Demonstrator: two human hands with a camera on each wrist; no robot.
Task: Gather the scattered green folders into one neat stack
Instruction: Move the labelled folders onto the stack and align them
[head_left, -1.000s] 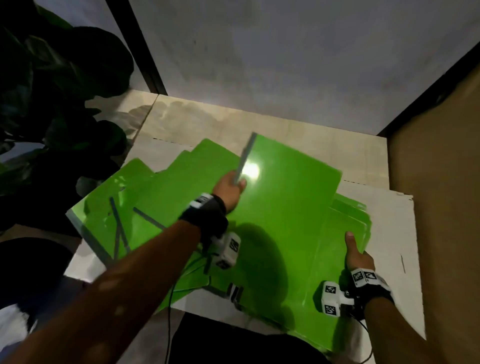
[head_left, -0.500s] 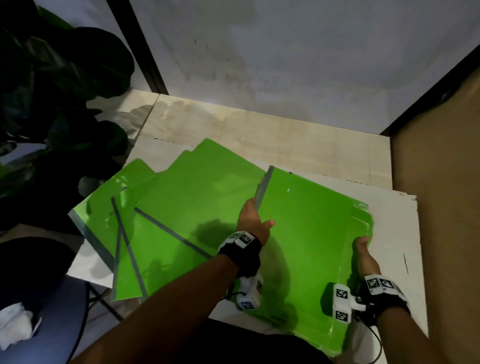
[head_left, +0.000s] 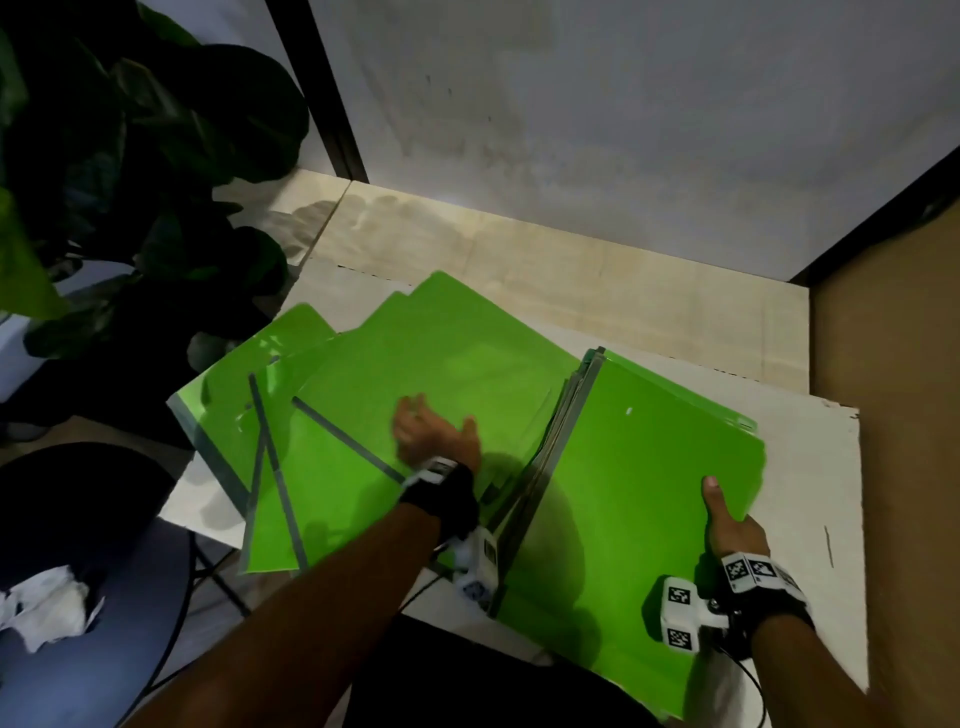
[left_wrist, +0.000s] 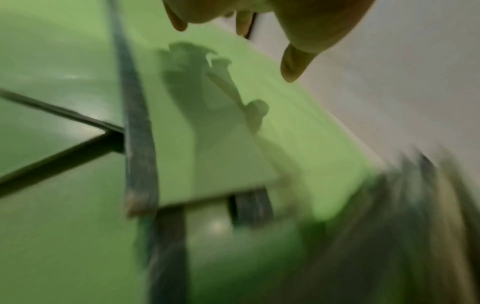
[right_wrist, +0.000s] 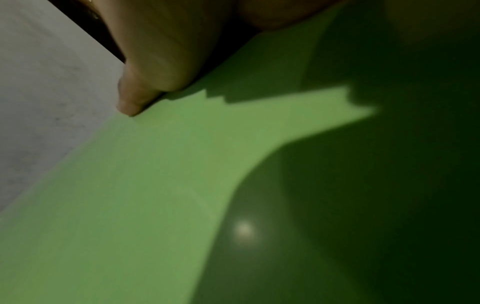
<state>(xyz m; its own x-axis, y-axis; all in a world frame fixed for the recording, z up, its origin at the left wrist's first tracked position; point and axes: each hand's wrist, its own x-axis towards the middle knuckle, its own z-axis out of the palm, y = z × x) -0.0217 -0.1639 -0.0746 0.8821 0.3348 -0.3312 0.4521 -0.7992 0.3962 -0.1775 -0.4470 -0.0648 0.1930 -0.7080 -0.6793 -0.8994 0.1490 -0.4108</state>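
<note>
**Right hand holds the stack; left hand loose over the scattered folders**

Nearest, at the lower right of the head view, the right hand (head_left: 730, 525) grasps the right edge of the stack of green folders (head_left: 649, 499), thumb lying on the top cover. The right wrist view shows only that thumb (right_wrist: 145, 82) pressed on the green cover, the other fingers hidden.

At mid-frame the left hand (head_left: 434, 436) is blurred, fingers spread and holding nothing, above the scattered green folders (head_left: 415, 364) fanned out left of the stack. Only the left wrist view shows its fingertips (left_wrist: 293, 65) clear of the sheet, with their shadow below.

Both groups lie on the pale table (head_left: 810, 467). At upper left stands a dark plant (head_left: 156, 156).
</note>
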